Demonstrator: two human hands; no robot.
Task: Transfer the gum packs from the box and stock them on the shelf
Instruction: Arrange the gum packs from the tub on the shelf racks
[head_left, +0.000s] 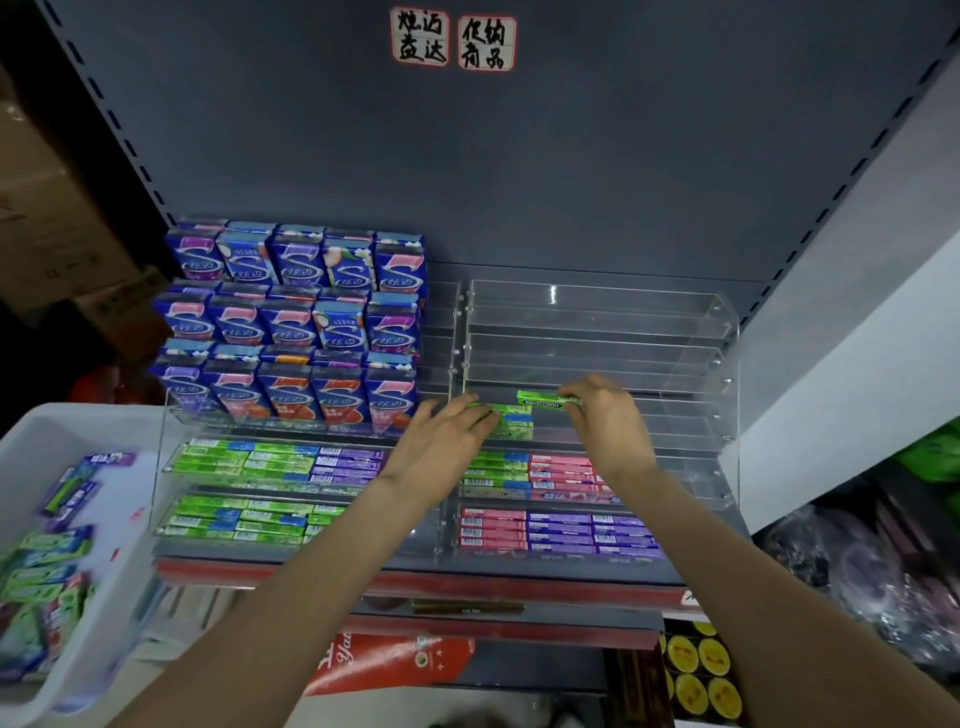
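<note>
Right hand (597, 410) pinches 1 slim green gum pack (545, 400); left hand (447, 441), fingers flat, presses stacked green packs (511, 423) in the clear acrylic rack (727, 332).

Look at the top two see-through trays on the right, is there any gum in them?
No, the top two clear trays on the right hold nothing, while the right hand holds a green gum pack lower down.

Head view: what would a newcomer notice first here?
Both hands meet at the middle tier of the clear acrylic rack: the right hand pinches a green gum pack, and the left hand rests on a small stack of green packs. To the upper left stand rows of blue upright gum boxes. At the far left sits the white box of loose packs.
</note>
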